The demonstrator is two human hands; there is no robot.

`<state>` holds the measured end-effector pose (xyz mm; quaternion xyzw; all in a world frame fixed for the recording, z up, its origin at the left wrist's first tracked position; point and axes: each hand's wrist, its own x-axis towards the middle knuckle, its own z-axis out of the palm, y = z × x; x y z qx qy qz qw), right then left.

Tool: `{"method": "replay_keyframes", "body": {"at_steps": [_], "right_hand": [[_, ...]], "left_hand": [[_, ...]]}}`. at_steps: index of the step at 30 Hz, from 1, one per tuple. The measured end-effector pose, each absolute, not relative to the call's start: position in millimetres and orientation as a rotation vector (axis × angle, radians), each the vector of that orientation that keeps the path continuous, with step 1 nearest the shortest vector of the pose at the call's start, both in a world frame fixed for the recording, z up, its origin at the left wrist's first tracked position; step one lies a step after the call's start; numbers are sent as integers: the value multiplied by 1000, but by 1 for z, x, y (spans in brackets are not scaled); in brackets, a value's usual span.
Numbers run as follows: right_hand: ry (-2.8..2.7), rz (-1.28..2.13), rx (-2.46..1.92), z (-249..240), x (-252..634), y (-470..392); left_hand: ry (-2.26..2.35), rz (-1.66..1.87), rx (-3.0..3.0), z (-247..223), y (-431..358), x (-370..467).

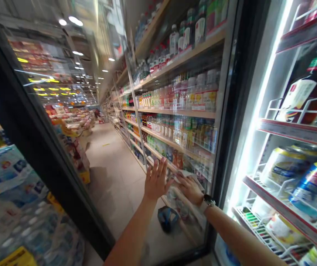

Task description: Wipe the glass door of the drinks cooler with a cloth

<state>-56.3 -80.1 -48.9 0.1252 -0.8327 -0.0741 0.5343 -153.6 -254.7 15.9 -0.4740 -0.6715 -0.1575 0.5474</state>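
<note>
An opened glass fridge door (pixel 111 173) in a black frame stands in front of me. My left hand (pixel 156 180) is raised against the pane, palm towards the glass and fingers stretched out, holding nothing. Beside it, my right hand (pixel 188 187) presses a thin white cloth (pixel 185 173) to the glass; most of the cloth is hidden under the fingers. A dark watch (pixel 209 200) sits on the right wrist. Motion smears both hands slightly.
Right of the door, the lit fridge has wire racks with cans (pixel 315 188) and dark bottles (pixel 299 96). Through the glass, shelves of bottled drinks (pixel 203 92) line an aisle (pixel 103 147). A dark-blue object (pixel 168 218) lies low behind the pane. Packed water bottles (pixel 33 232) stand at left.
</note>
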Motion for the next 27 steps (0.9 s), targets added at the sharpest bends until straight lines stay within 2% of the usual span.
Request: {"method": "replay_keyframes", "body": {"at_steps": [5, 7, 10, 16, 19, 22, 27], "right_hand": [[-1936, -106, 122, 54, -72, -64], [-1907, -70, 58, 76, -76, -65], [-1898, -75, -5, 61, -81, -75], [-1970, -143, 145, -62, -74, -99], [-1981, -157, 260, -93, -65, -101], [-2002, -172, 320, -75, -65, -92], [-1920, -144, 218, 30, -75, -76]], "left_hand": [[-1623, -379, -1139, 13, -252, -164], [-1643, -365, -1144, 11, -251, -168], [-1657, -346, -1143, 10, -251, -171], [-1622, -335, -1129, 11, -251, -171], [-1609, -332, -1099, 13, -250, -168], [-1619, -324, -1059, 14, -248, -165], [-1554, -286, -999, 15, -246, -162]]}}
